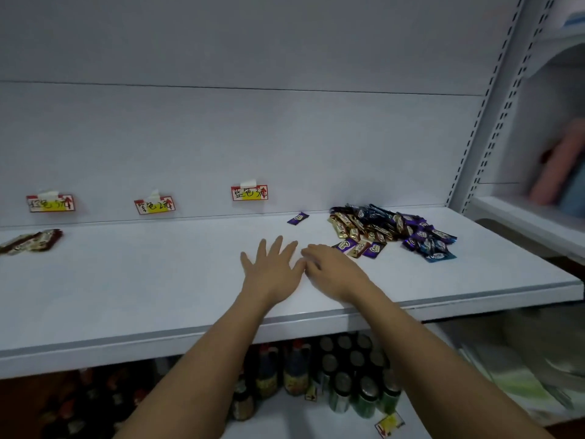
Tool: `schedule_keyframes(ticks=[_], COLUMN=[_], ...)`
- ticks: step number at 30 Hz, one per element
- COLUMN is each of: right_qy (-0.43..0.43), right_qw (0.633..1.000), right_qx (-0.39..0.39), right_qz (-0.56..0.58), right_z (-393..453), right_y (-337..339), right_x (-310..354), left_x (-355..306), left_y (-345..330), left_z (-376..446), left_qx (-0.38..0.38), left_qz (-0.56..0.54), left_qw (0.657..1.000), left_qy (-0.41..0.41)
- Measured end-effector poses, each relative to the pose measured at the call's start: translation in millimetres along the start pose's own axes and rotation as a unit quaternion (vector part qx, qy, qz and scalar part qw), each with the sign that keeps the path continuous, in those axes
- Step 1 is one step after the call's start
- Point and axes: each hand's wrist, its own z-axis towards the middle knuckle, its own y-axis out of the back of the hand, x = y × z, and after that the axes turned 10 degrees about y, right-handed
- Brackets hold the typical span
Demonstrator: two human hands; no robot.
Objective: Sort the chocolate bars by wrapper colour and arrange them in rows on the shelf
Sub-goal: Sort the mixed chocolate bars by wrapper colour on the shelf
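Note:
A mixed pile of chocolate bars in purple, gold, brown and blue wrappers lies at the right of the white shelf. One purple bar lies alone near the back wall. A few red-brown bars lie at the far left. My left hand is spread flat over the shelf's middle, fingers straight. Beside it, my right hand hovers with relaxed fingers, its fingertips touching the left hand, just left of the pile. Neither hand holds anything.
Three handwritten price labels are taped to the back wall. Bottles and jars stand on the lower shelf. A perforated upright bounds the shelf at right; a blurred person stands beyond it.

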Motion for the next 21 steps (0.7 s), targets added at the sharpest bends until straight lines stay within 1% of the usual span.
schedule_keyframes(ticks=[2,5,21], right_qy=[-0.006,-0.012,0.007], right_qw=[1.000,1.000,0.999], right_qx=[0.004,-0.012,-0.022], right_qz=[0.011,0.023,0.035], right_z=[-2,-7,0], right_y=[2,3,-12], right_x=[5,7,-10], left_x=[1,0,-4], left_y=[-1,-2,-2], left_z=[0,1,0], left_qx=[0.011,0.008,0.016], left_qz=[0.021,0.040,0.039], left_qw=[1.000,0.999,0.999], left_qy=[-0.007,-0.009,0.023])
